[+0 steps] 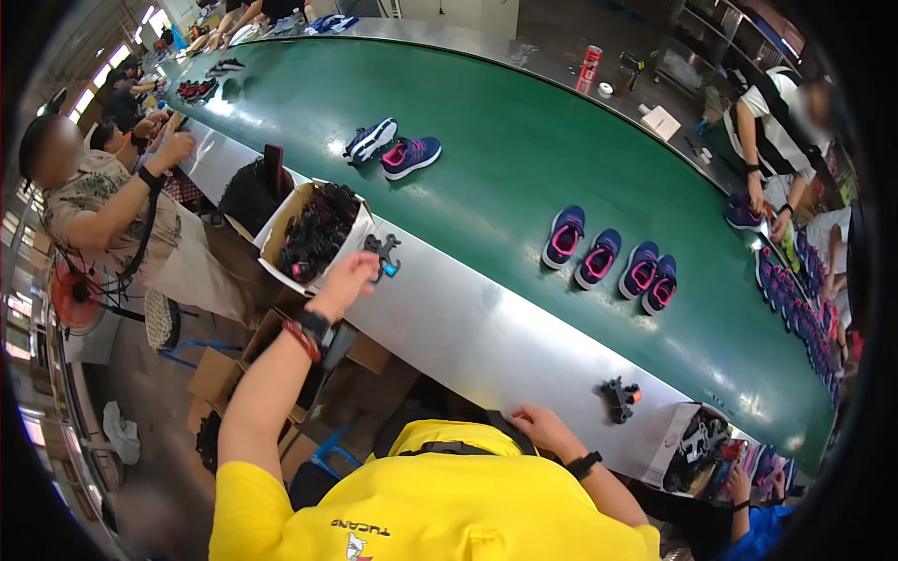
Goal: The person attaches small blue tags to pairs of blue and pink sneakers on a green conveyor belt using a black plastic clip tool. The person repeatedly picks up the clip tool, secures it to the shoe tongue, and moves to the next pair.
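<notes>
My left hand (348, 280) is over the near metal ledge, beside an open carton (274, 227) heaped with black plastic pieces (320, 229). Its fingers are partly bent, and nothing shows in them. Just past the fingertips lies a branched black plastic piece (382, 248) with a blue part; I cannot tell whether they touch. My right hand (545, 430) rests at the ledge's near edge in front of my body, fingers loosely stretched and holding nothing visible. To its right, a similar black plastic piece (616, 400) with an orange part lies on the ledge.
Beyond the metal ledge (468, 323) runs a green conveyor belt (486, 159). Navy-and-pink sneakers (599, 259) stand on it to the right, and another pair (410, 157) farther left. A second carton (666, 453) sits on the right. Co-workers stand or sit around the belt.
</notes>
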Demonstrator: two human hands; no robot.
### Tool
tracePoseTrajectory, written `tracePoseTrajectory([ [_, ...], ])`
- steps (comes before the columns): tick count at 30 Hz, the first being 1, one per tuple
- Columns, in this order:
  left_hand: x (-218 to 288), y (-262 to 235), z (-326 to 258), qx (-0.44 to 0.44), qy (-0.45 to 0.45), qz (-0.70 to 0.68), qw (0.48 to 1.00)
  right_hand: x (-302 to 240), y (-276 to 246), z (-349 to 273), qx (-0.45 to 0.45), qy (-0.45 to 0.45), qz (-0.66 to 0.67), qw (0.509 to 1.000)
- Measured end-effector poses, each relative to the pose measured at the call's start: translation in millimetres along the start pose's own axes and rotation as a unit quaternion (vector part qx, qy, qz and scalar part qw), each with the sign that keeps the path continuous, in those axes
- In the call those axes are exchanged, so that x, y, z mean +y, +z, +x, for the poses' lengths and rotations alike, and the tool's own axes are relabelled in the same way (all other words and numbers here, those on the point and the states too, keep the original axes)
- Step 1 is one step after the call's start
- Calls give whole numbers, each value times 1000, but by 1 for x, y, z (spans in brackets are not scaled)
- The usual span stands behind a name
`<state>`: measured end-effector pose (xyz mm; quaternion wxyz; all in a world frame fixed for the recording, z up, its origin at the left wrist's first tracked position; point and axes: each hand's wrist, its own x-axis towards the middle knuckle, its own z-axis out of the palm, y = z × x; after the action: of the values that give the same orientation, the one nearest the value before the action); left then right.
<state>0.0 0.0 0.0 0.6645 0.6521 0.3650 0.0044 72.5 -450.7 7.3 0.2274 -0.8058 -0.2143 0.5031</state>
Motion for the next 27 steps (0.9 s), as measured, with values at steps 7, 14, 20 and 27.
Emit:
tracePoseTrajectory([
  [7,65,-89,194,99,116,228,962,-54,-13,64,38,65,68,995],
  [14,67,-137,337,157,103,454,871,-147,-55,196,79,-44,32,995],
  [20,62,-169,396,74,58,478,873,-261,-94,353,127,-244,-15,961],
  [27,70,-152,376,-127,260,542,789,-340,-76,489,174,-299,-49,937],
])
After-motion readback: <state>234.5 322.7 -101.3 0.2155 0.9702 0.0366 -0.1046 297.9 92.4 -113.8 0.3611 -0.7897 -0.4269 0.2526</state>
